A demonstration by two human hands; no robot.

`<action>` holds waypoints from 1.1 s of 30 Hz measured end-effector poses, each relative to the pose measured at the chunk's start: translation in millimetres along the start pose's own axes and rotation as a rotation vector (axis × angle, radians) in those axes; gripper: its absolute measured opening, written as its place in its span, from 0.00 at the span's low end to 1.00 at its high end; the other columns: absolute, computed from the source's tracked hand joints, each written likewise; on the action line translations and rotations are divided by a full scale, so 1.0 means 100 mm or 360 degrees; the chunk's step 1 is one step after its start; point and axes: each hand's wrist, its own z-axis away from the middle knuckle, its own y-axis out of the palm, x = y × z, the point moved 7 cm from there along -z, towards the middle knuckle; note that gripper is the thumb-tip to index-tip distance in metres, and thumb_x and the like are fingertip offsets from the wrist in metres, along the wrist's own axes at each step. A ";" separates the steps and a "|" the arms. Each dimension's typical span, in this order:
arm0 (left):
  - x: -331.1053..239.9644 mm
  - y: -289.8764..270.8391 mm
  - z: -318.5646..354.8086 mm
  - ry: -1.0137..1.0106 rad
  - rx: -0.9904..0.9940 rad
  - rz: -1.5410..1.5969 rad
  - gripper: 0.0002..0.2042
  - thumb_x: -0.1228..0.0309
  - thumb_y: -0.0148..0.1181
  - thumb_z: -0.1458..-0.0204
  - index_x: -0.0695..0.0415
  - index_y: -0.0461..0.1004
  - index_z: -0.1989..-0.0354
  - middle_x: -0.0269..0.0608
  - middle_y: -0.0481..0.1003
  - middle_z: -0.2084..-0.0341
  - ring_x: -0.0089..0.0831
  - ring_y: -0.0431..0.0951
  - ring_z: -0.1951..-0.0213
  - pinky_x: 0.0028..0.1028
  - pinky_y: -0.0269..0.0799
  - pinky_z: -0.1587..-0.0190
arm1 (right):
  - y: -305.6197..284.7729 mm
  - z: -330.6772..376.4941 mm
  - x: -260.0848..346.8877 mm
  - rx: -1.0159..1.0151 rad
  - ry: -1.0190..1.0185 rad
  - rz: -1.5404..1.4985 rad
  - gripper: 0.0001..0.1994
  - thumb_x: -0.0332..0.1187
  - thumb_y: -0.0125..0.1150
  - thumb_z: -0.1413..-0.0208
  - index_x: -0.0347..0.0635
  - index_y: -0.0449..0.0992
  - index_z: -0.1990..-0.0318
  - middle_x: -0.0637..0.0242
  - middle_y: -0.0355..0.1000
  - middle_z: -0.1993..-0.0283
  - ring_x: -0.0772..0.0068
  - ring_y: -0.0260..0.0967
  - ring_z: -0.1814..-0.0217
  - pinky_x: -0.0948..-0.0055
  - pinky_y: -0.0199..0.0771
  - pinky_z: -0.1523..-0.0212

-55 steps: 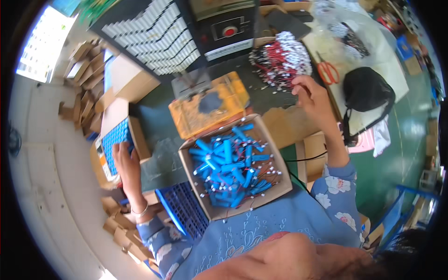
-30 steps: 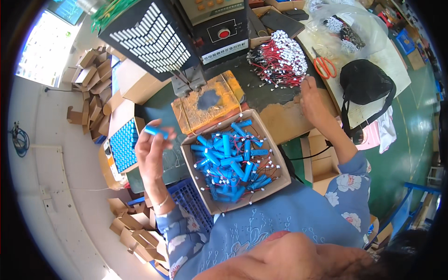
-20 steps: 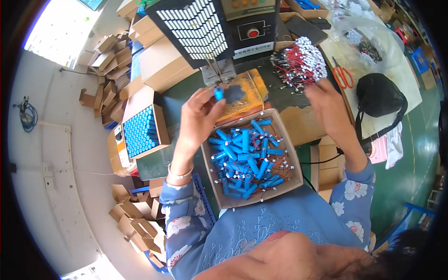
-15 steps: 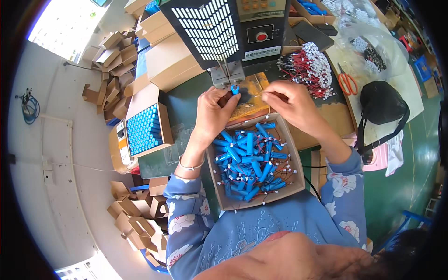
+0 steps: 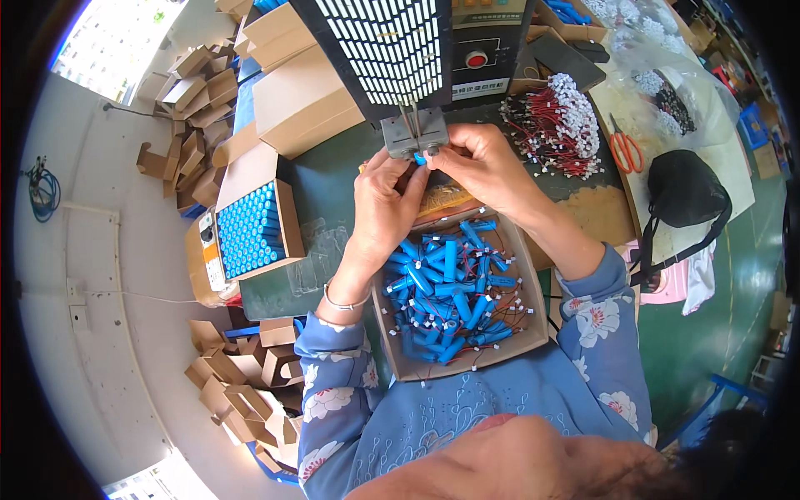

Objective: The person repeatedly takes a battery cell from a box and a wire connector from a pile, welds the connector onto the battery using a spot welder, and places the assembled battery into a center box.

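A blue cylindrical battery cell (image 5: 420, 158) is pinched in my left hand (image 5: 383, 200), mostly hidden by the fingers, right under the electrode head (image 5: 414, 133) of a black bench machine (image 5: 383, 50). My right hand (image 5: 479, 167) meets it there from the other side, thumb and finger pressed together beside the cell. Whatever these fingers hold is too small and covered to make out. Just below both hands, an open cardboard box (image 5: 404, 364) carries many blue cells with thin wire leads and white connectors.
At left stands a carton (image 5: 292, 221) packed with upright blue cells. A bundle of red-and-black leads with white connectors (image 5: 575, 125) lies right of the machine. Beyond it are orange-handled scissors (image 5: 625, 150) and a black bag (image 5: 687, 187). Folded cardboard boxes (image 5: 246, 375) pile up at left.
My right hand has moved left and slightly up, from beside the yellow-brown block to the electrode head. My left hand keeps its hold on the cell.
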 end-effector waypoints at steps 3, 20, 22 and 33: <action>0.03 0.03 0.01 0.0080 -0.0011 -0.0009 0.03 0.81 0.62 0.57 0.64 0.74 0.75 0.43 0.71 0.79 0.36 0.72 0.77 0.30 0.66 0.74 | 0.02 0.01 -0.13 0.0020 -0.0054 -0.0095 0.08 0.29 0.59 0.45 0.31 0.75 0.66 0.78 0.66 0.76 0.91 0.54 0.74 0.83 0.56 0.77; 0.10 0.05 0.02 -0.0145 -0.0008 -0.0077 0.08 0.76 0.61 0.55 0.64 0.68 0.78 0.43 0.68 0.81 0.38 0.69 0.79 0.34 0.64 0.74 | -0.20 0.36 0.22 -0.0179 -0.0416 0.0337 0.05 0.23 0.55 0.45 0.36 0.70 0.61 0.62 0.70 0.70 0.72 0.69 0.76 0.74 0.68 0.78; 0.00 0.06 0.02 0.0185 -0.0090 -0.0149 0.06 0.75 0.63 0.57 0.63 0.72 0.77 0.44 0.69 0.77 0.41 0.71 0.72 0.36 0.65 0.70 | -0.18 0.33 0.17 -0.0044 -0.0073 0.0017 0.03 0.25 0.54 0.43 0.35 0.71 0.63 0.69 0.67 0.71 0.85 0.63 0.78 0.81 0.62 0.80; -0.04 0.10 0.01 0.0109 0.0002 -0.0125 0.05 0.78 0.61 0.56 0.63 0.75 0.70 0.48 0.72 0.69 0.48 0.74 0.65 0.37 0.70 0.64 | -0.06 0.03 -0.10 0.0020 0.0006 -0.0016 0.10 0.31 0.59 0.46 0.31 0.72 0.73 0.74 0.60 0.83 0.87 0.51 0.78 0.79 0.55 0.79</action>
